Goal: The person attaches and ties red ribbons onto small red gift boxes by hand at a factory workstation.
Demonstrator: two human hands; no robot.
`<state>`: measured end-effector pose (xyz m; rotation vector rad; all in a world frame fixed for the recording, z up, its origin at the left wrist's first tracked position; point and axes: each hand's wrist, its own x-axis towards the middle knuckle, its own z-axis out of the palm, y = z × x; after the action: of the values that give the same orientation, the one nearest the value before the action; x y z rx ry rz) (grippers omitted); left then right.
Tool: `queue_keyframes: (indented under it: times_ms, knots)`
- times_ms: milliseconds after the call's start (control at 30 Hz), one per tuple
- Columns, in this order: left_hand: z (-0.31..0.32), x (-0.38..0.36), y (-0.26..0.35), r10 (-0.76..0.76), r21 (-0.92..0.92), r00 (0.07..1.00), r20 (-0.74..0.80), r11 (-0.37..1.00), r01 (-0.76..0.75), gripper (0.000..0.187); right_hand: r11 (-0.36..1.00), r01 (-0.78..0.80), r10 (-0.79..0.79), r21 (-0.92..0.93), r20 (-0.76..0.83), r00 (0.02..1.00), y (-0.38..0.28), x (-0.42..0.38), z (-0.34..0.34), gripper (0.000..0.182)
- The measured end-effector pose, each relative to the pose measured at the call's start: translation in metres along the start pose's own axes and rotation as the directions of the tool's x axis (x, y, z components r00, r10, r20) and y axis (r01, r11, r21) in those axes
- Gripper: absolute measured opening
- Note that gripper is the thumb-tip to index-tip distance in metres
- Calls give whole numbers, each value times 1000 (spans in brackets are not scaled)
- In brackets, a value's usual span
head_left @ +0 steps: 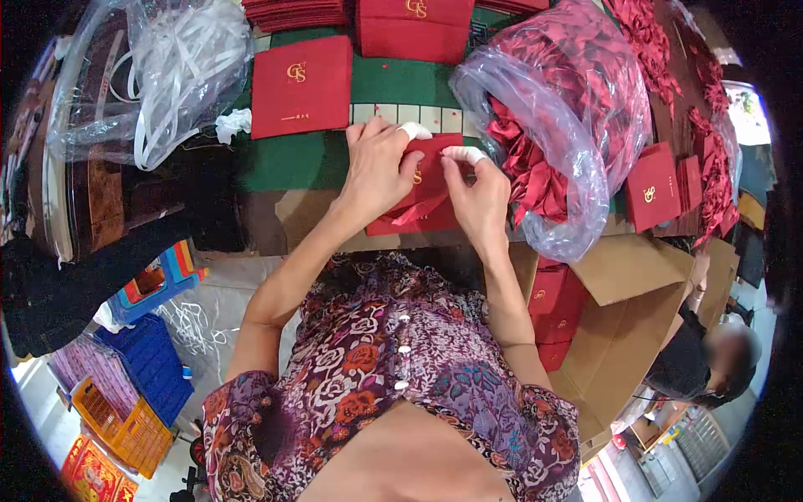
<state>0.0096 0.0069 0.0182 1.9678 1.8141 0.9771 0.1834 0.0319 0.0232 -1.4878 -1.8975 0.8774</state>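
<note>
Pouch (430, 187), ctr: smooth, matt
Bag (571, 142), upper rt: clear plastic, glossy
Carton (623, 330), lower rt: matt cardbd

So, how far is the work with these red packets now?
Partway, I would judge. Possibly done: gold-lettered red packets inside the open brown cardboard box, though I cannot confirm. In hand: one gold-lettered red packet, held near its top by the left hand and right hand. Apparently remaining: flat stacked red packets and many shiny red ribbons in clear plastic.
</note>
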Motion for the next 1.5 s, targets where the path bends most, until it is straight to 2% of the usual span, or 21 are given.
queue_keyframes:
  times_ms: [133,200,333,433,533,667,733,800,900,967,1100,1167,1233,1267,1300,1367,1400,1433,1467,1500]
  knots:
    - [-2,-1,2,-11,-2,1000,20,1000,11,24,989,-112,109,93,39,993,-8,3,0,16]
    - [-2,-2,0,-51,-7,996,78,999,52,26,960,-179,172,214,49,984,-7,6,1,13]
    - [-3,-2,2,-59,4,994,90,998,59,26,933,-222,211,284,70,975,0,10,5,11]
    - [0,-3,5,-30,27,997,74,999,28,24,966,-187,182,179,43,982,-7,8,5,11]
    - [0,-3,4,-19,27,998,64,999,17,23,998,46,-45,-34,24,999,-6,7,7,13]
    - [1,0,-1,-61,-67,990,124,995,70,21,998,54,-55,13,83,995,-5,12,3,13]
    - [0,1,-3,-74,-89,989,126,992,86,20,997,-14,10,78,62,998,-6,11,3,15]
    - [-2,2,-6,-92,-55,983,161,993,102,23,998,-12,8,61,55,998,-14,7,-3,15]
    - [-3,1,-6,-90,-83,988,124,991,101,23,999,-6,3,42,61,998,-9,5,-5,15]
    - [-4,0,1,-75,-84,990,123,993,85,23,993,95,-92,-72,45,995,-4,4,-2,14]
    - [0,-4,2,-62,-15,991,121,998,64,22,981,176,-174,-82,26,984,0,6,3,12]
    - [-1,-5,-2,-64,3,990,128,998,65,22,976,182,-167,-119,126,978,1,8,-5,12]
    - [-4,-6,-3,-70,31,985,156,997,66,22,977,206,-203,-60,46,978,-6,17,-18,13]
    - [-6,-6,0,-66,31,986,153,998,62,22,998,63,-65,18,95,993,-14,21,-26,15]
    - [-9,-6,4,-30,64,989,144,998,20,22,992,115,-120,54,112,986,-11,26,-29,17]
    - [-12,-8,10,15,98,991,131,995,-28,21,969,248,-242,-7,201,949,-9,33,-34,18]
    - [-11,-9,11,108,147,989,99,982,-122,21,967,254,-248,-9,194,949,-5,37,-35,18]
    - [-11,-11,12,201,201,977,70,957,-211,20,969,244,-243,32,292,925,-3,41,-34,18]
    - [-11,-13,14,231,210,971,58,948,-238,19,970,230,-240,74,387,890,-2,44,-34,18]
    - [-11,-14,13,237,215,970,52,946,-242,19,968,238,-248,75,382,890,-3,48,-36,18]
